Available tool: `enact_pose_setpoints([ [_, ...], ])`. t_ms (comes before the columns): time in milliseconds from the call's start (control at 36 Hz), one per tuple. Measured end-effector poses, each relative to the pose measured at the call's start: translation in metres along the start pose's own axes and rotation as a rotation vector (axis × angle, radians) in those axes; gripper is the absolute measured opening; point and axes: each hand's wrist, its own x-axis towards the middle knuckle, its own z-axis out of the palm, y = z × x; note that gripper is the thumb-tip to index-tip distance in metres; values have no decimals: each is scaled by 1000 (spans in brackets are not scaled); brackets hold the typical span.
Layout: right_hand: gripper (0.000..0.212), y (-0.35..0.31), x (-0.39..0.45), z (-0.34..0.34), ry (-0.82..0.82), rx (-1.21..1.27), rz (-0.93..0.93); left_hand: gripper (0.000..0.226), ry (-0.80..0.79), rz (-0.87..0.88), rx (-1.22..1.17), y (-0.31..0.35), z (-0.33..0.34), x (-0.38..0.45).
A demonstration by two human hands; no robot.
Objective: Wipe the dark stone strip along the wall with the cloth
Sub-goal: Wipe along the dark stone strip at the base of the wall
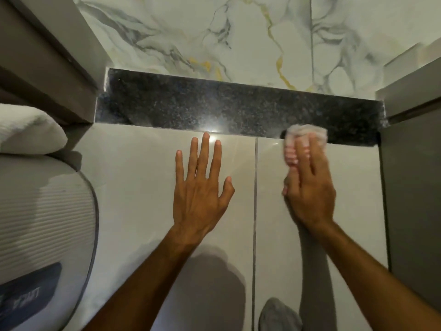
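Note:
A dark speckled stone strip [214,108] runs along the foot of the marbled wall, from a grey frame at the left to a grey panel at the right. My right hand [310,187] is shut on a bunched pale pink cloth [307,133], which rests at the strip's near edge close to its right end. My left hand [202,187] lies flat on the glossy light floor tile, fingers spread, just short of the strip's middle. A bright light glare sits on the strip's edge above the left fingertips.
A mattress [43,223] with a white pillow [26,130] fills the left side. A grey cabinet panel [412,199] stands at the right. A grout line [255,211] runs between my hands. A grey sock-clad foot [279,316] shows at the bottom.

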Motion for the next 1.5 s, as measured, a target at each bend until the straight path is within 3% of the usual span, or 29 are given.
enact_pose_setpoints([
  [83,64,-4,47,7,133,-25,202,81,26,6,-3,6,6,4],
  [167,64,-32,101,22,131,-90,270,81,31,95,23,13,13,11],
  [333,64,-60,83,28,-65,-1,-141,79,17,166,44,28,15,18],
  [417,61,-27,35,14,-83,-37,-198,78,7,161,46,28,12,18],
  [583,62,33,53,-8,101,-26,245,79,3,152,13,29,10,16],
  [667,63,33,104,-6,119,-80,321,80,13,157,18,29,12,17],
  [806,64,-2,133,6,29,-58,126,80,34,162,30,28,15,17],
  [917,64,7,74,2,-47,-72,-155,80,10,157,33,29,12,17],
  [972,64,33,38,-9,-59,-102,-184,80,11,160,31,29,11,17],
  [1139,64,80,48,-33,6,-132,87,80,42,162,24,28,16,17],
  [1306,67,32,133,-8,38,-109,224,81,69,150,17,28,20,18],
  [1417,70,-17,112,12,-6,-10,-53,79,65,141,19,27,18,16],
  [1500,64,-2,57,7,-99,-38,-341,79,53,133,9,24,15,13],
])
